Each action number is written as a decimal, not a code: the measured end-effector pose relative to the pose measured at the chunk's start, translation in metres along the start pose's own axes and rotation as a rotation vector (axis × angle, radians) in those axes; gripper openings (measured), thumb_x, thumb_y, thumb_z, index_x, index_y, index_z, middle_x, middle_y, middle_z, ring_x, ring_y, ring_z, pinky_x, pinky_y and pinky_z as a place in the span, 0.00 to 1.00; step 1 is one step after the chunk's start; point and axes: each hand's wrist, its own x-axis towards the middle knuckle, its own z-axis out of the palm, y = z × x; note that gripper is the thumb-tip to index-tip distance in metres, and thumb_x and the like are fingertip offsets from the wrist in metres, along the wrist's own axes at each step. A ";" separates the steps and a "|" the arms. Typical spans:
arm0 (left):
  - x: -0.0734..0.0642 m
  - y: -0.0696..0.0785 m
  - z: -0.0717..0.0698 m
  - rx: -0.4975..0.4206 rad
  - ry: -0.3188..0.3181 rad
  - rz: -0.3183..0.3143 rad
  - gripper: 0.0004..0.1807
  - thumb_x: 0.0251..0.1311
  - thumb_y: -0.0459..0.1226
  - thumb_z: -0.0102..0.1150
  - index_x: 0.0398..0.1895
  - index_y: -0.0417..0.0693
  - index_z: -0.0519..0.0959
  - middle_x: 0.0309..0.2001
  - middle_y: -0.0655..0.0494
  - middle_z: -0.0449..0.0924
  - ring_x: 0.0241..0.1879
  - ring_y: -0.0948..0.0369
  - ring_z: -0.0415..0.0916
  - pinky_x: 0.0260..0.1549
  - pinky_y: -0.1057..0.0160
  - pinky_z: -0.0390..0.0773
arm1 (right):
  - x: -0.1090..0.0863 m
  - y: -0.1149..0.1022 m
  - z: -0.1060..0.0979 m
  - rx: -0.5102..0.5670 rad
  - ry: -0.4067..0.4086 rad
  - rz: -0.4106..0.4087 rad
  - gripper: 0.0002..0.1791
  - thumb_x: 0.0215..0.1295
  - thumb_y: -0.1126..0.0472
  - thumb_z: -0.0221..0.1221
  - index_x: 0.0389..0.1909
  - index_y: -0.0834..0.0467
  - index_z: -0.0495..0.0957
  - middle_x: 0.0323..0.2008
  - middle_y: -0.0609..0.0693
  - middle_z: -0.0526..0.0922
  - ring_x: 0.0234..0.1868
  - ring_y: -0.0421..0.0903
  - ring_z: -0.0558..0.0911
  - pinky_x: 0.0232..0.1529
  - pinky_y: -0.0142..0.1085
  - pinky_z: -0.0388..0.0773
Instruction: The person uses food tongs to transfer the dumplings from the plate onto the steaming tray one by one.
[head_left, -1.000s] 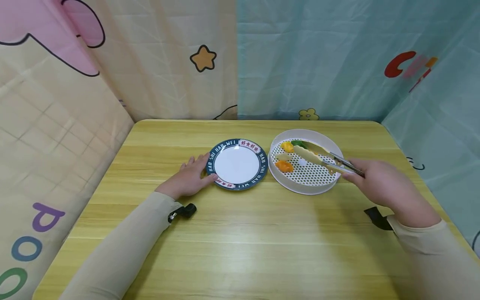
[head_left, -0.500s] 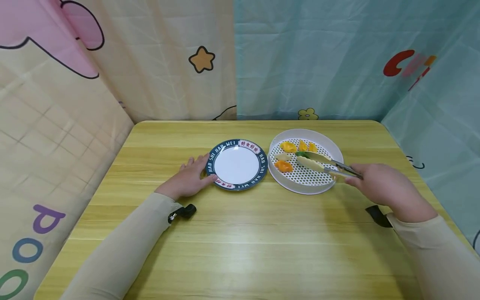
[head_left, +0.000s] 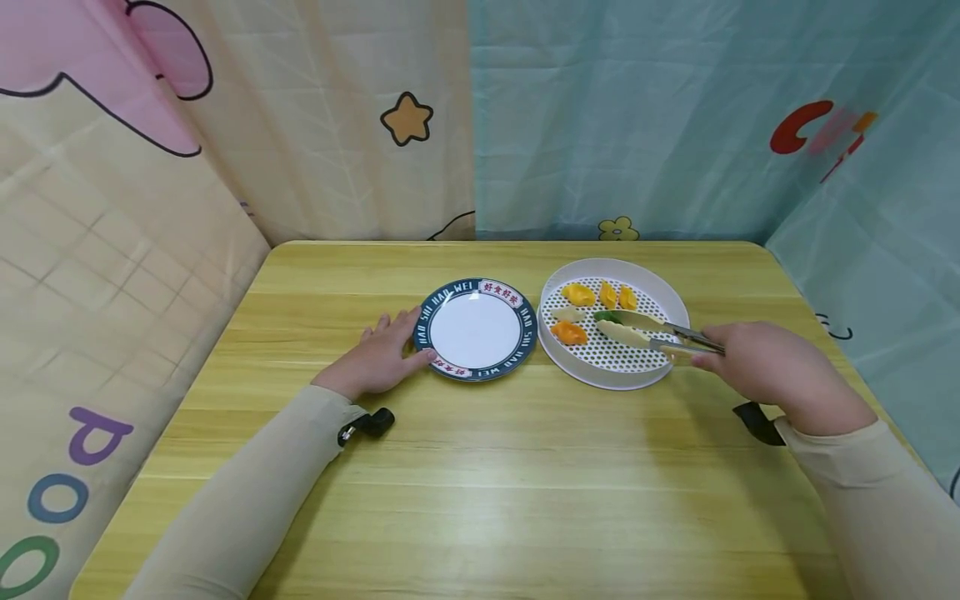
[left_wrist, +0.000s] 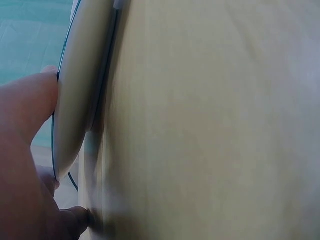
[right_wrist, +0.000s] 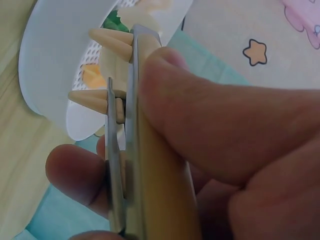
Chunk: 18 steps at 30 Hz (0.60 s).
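Note:
My left hand (head_left: pixel 382 357) rests at the left rim of a white plate (head_left: pixel 474 329) with a dark blue patterned border, its thumb (left_wrist: pixel 30 102) touching the rim and its fingers spread. The right hand (head_left: pixel 768 367) grips metal tongs (head_left: pixel 678 335) with cream-coloured tips, which reach over a round white perforated steamer tray (head_left: pixel 551 354). A green dumpling (head_left: pixel 604 317) shows at the tong tips, partly hidden by them. Around it in the tray sit an orange dumpling (head_left: pixel 569 333), a pale dumpling (head_left: pixel 567 314) and several yellow dumplings (head_left: pixel 579 294).
Plate and tray stand side by side on the wooden table (head_left: pixel 480 483), toward its back edge. Patterned curtains (head_left: pixel 315 125) hang behind the table and at both sides. A black strap (head_left: pixel 757 423) is at the right wrist and a black mount (head_left: pixel 371 422) at the left.
The tongs have moved from the back of the tray toward its middle, and the green dumpling has moved with their tips. Yellow dumplings behind them have come into sight. My left hand stays put.

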 end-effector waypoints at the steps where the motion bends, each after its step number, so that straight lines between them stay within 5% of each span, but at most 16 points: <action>1: 0.000 0.000 0.000 0.003 -0.001 0.002 0.53 0.73 0.69 0.46 0.88 0.56 0.38 0.87 0.44 0.39 0.84 0.34 0.31 0.81 0.31 0.36 | 0.000 0.000 0.000 -0.002 0.000 0.001 0.14 0.77 0.50 0.60 0.43 0.58 0.79 0.30 0.48 0.82 0.29 0.48 0.76 0.31 0.42 0.73; 10: -0.001 0.000 -0.001 -0.012 0.000 0.006 0.53 0.73 0.68 0.47 0.88 0.56 0.39 0.87 0.45 0.39 0.85 0.35 0.31 0.81 0.32 0.36 | 0.001 0.000 0.000 -0.018 -0.015 0.021 0.23 0.76 0.49 0.61 0.56 0.66 0.79 0.39 0.58 0.87 0.34 0.52 0.79 0.33 0.44 0.76; 18: -0.002 0.003 -0.002 -0.015 0.000 0.004 0.52 0.73 0.67 0.47 0.88 0.56 0.39 0.87 0.45 0.40 0.84 0.34 0.31 0.81 0.31 0.36 | -0.006 -0.003 -0.004 0.060 0.017 0.035 0.19 0.77 0.45 0.59 0.46 0.59 0.75 0.26 0.49 0.76 0.28 0.48 0.74 0.28 0.39 0.67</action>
